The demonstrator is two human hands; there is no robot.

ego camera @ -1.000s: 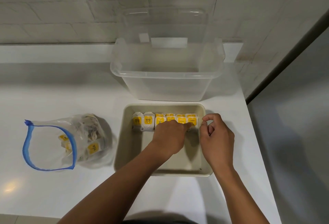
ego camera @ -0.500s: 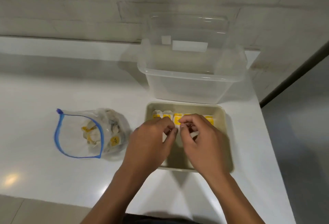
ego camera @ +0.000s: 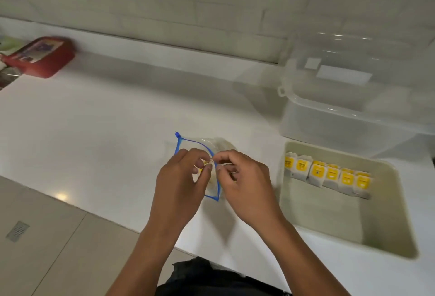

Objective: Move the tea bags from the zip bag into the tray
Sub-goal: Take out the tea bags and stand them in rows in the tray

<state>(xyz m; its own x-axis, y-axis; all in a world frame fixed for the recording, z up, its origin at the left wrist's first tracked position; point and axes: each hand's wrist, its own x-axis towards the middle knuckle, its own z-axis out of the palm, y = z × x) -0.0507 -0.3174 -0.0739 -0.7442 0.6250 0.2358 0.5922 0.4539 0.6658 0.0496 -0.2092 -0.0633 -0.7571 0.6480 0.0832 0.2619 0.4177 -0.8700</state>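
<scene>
The clear zip bag [ego camera: 196, 147] with a blue rim lies on the white counter, its mouth facing me. Both hands meet at that mouth. My left hand [ego camera: 181, 178] pinches a small yellow-tagged tea bag [ego camera: 207, 163] with curled fingers. Beside it, my right hand [ego camera: 244, 182] pinches the bag's rim. The hands hide most of what the bag holds. To the right sits the beige tray [ego camera: 329, 218], with several yellow-labelled tea bags [ego camera: 327, 174] standing in a row along its far side.
A large clear plastic bin [ego camera: 341, 119] stands behind the tray against the wall. A red container [ego camera: 40, 56] sits at the far left of the counter. The counter's front edge runs diagonally, with floor tiles below at lower left.
Both hands have left the tray and moved left to the zip bag's mouth. The view has swung left, so the tray now sits at the right.
</scene>
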